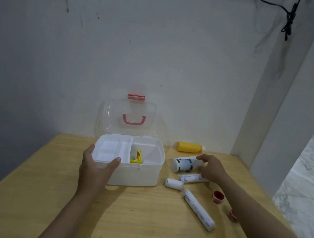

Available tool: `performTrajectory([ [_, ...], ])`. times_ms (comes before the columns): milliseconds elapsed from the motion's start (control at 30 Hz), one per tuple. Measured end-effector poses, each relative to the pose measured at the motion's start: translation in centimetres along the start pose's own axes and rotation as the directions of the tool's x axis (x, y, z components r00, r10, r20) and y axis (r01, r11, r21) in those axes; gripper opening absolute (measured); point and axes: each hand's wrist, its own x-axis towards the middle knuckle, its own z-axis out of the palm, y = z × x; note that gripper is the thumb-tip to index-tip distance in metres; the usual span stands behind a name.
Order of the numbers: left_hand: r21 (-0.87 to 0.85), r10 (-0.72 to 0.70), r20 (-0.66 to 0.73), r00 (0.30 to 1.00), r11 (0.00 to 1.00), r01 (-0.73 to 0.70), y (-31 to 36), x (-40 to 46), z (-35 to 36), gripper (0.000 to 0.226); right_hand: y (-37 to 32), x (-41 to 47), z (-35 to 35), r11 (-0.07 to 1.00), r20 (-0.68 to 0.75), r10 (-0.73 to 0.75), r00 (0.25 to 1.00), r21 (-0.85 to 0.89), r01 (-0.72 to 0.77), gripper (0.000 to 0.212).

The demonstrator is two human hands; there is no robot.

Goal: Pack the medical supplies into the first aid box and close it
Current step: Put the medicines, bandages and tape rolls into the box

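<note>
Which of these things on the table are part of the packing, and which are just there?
Part of the job:
first aid box, lid open
yellow packet inside it
white bottle under the right hand
yellow bottle
long white tube
left hand steadying the box

Just there:
black cable on the wall

Box (135, 173): white, sitting open, clear lid (127, 117) standing upright.
Bottle (185, 164): white, green-labelled, lying right of box.
Yellow bottle (189, 147): lying behind.
Rolls (198, 209): lying in front.
</note>
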Motion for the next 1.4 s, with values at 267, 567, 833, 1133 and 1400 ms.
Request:
performTrajectory([
  [267, -0.006, 0.014, 0.000, 1.000, 1.000, -0.014, 0.0, 0.0, 0.2, 0.089, 1.1, 0.3, -0.9, 0.997, 0.044, 0.042, 0.998, 0.063, -0.045, 0.028],
  [567, -0.028, -0.014, 0.013, 1.000, 1.000, 0.014, -0.3, 0.1, 0.0, 0.090, -1.7, -2.2, -5.0, 0.952, -0.192, -0.106, 0.976, 0.262, 0.155, 0.022],
  [833, -0.029, -0.039, 0.017, 0.999, 0.999, 0.040, -0.5, 0.2, -0.1, 0.093, -9.0, -5.9, -10.3, 0.846, -0.280, -0.328, 0.902, 0.339, 0.412, 0.024],
  [1133, -0.038, -0.042, 0.023, 0.999, 0.998, 0.043, -0.4, 0.1, 0.1, 0.093, -15.8, -6.3, -5.3, 0.871, -0.069, -0.449, 0.891, 0.189, 0.454, 0.026],
  [1400, -0.020, -0.034, 0.020, 0.999, 0.999, 0.035, -0.6, 0.3, -0.1, 0.092, -17.3, -6.1, -1.1, 0.886, 0.042, -0.430, 0.902, 0.214, 0.412, 0.031],
])
